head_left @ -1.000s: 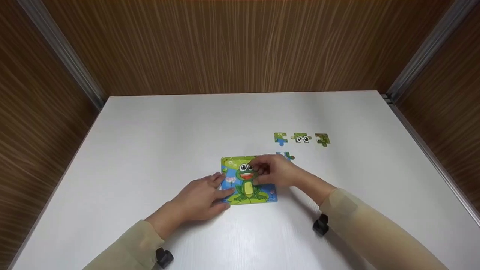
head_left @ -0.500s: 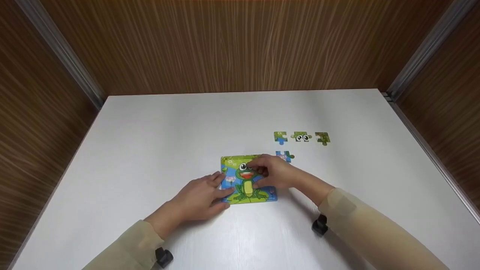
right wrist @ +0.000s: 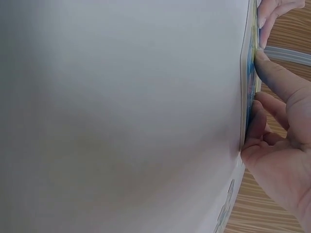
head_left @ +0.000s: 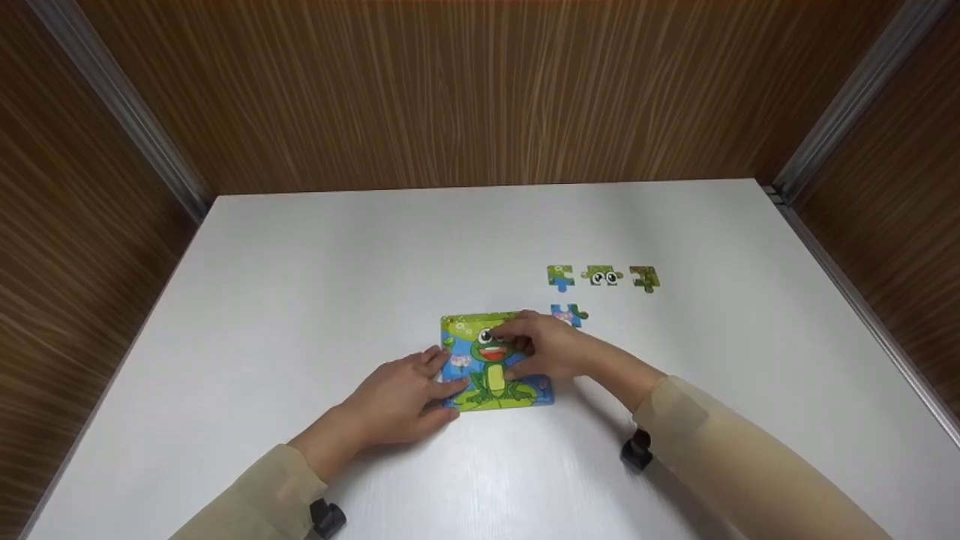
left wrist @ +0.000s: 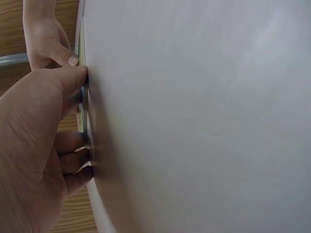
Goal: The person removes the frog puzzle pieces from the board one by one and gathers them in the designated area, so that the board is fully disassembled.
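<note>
A frog jigsaw puzzle (head_left: 487,397) lies in its shallow board in the middle of the table in the head view. My left hand (head_left: 397,397) rests on the board's left edge, fingers spread, with some fingertips over the picture. From the right, my right hand (head_left: 551,345) reaches over the frog, covering part of the upper right. Its index finger and thumb touch the picture some way apart; the other fingers bend underneath. In the right wrist view the right thumb and fingers (right wrist: 279,80) meet the board's surface. Whether a piece lies beneath them is hidden.
Loose puzzle pieces lie beyond the board to the right: a green-blue one (head_left: 560,277), one with frog eyes (head_left: 601,276), a dark green one (head_left: 645,277) and a blue-pink one (head_left: 568,315) near my right hand. Wood-grain panels (head_left: 480,97) stand around the white table (head_left: 300,300).
The right hand has slid slightly toward me, its index finger lower over the frog's right eye, and more of the blue-pink piece shows. My left hand stays in place.
</note>
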`<state>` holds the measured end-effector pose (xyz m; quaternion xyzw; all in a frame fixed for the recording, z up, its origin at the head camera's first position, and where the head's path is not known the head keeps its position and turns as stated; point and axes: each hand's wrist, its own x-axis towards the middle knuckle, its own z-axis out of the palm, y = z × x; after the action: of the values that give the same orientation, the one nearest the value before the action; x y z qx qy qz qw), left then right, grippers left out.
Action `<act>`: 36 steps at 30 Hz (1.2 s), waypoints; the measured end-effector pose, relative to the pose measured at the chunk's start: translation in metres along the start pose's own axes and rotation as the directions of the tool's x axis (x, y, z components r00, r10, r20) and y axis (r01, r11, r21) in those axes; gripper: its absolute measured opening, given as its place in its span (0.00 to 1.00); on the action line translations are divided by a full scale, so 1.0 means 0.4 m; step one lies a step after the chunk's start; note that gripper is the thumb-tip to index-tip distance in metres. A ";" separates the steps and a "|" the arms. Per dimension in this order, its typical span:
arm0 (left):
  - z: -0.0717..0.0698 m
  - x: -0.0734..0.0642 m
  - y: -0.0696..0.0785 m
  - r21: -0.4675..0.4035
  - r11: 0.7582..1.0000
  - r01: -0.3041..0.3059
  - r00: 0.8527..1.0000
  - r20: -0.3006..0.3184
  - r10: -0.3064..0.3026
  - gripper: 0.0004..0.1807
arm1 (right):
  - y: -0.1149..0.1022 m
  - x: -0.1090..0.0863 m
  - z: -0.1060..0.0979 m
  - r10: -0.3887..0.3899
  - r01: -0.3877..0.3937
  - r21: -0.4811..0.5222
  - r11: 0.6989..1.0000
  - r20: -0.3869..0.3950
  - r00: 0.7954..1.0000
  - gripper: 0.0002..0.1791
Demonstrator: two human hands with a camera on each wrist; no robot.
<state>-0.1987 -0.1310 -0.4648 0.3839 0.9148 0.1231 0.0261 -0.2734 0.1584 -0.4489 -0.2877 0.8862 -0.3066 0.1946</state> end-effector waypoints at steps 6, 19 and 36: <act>0.003 0.002 -0.002 0.008 1.000 -0.003 1.000 0.007 0.003 0.26 | -0.002 -0.002 -0.002 0.001 -0.001 0.007 1.000 0.002 1.000 0.34; -0.023 0.015 0.021 0.160 0.985 -0.071 0.997 0.049 0.064 0.27 | 0.002 -0.001 -0.005 -0.028 0.028 0.008 1.000 0.005 1.000 0.33; 0.005 0.022 0.041 0.095 0.995 -0.040 0.993 0.112 0.029 0.35 | 0.002 0.000 -0.003 -0.030 0.030 0.002 1.000 0.016 0.999 0.33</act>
<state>-0.1931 -0.1133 -0.4621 0.4066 0.9101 0.0573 0.0557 -0.2745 0.1594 -0.4486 -0.3035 0.8798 -0.3080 0.1975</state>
